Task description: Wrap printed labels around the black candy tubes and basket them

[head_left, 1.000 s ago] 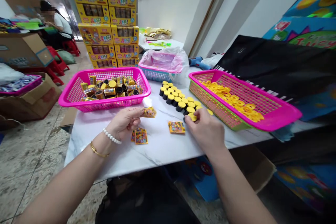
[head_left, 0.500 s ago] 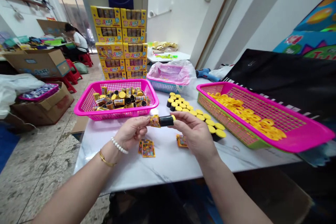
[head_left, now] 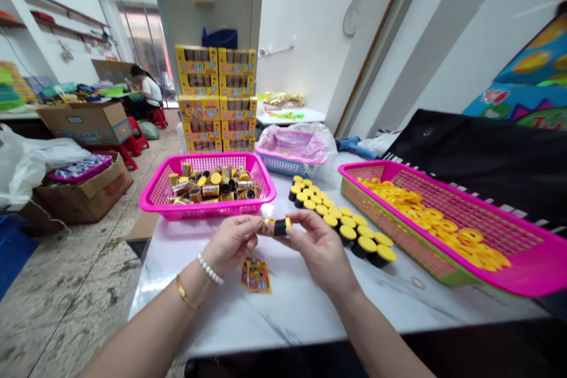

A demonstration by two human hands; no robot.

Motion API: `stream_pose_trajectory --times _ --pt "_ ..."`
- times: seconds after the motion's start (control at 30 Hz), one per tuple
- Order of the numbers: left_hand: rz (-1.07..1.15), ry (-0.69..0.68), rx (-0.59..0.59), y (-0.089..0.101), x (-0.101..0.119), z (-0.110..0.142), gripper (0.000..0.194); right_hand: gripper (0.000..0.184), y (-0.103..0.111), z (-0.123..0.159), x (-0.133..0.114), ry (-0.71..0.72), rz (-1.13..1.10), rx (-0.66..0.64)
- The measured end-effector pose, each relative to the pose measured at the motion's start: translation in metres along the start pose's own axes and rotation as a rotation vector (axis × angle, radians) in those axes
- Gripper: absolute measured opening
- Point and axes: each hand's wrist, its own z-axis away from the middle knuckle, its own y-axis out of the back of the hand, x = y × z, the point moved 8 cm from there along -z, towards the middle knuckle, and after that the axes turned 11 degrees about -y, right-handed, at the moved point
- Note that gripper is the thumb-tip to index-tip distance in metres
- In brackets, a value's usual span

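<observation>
Above the white table, my left hand pinches a small printed plastic sleeve at its left end. My right hand grips a short black canister by its yellow-capped end. The canister lies sideways, its left part inside the sleeve and its black right part bare. Below the hands, a few flat printed sleeves lie on the table. Just beyond my right hand, rows of black canisters with yellow caps stand upright.
A pink basket of wrapped canisters stands at left, another pink basket with yellow rings at right. Behind are a plastic-lined basket and stacked yellow boxes. A person sits in the far left background.
The sleeve now covers more of the black canister, and my hands are closer together. The camera view has tilted upward, so things appear lower.
</observation>
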Motion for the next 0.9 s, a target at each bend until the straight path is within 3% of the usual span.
stream_pose_trajectory --times 0.1,0.3,0.47,0.67,0.83,0.9 --pt "-0.024 -0.033 0.034 0.003 0.003 -0.001 0.059 0.035 -0.001 -0.006 -0.001 -0.015 -0.039 -0.05" --pt "-0.004 -0.139 0.034 0.007 0.023 0.001 0.054 0.023 -0.028 -0.009 -0.057 0.187 0.217 -0.246" --pt "0.039 -0.106 0.052 0.018 0.029 0.004 0.052 0.025 -0.044 -0.02 -0.077 0.339 0.351 -0.253" --pt "0.005 -0.121 0.248 0.035 0.027 0.002 0.053 0.025 -0.045 -0.028 -0.061 0.545 0.335 -0.167" --pt "-0.097 -0.038 0.439 0.04 0.014 0.012 0.045 0.023 -0.043 -0.027 -0.021 0.587 0.406 -0.057" --pt "-0.122 -0.03 0.521 0.043 0.014 0.021 0.04 0.025 -0.052 -0.024 -0.008 0.642 0.482 -0.079"
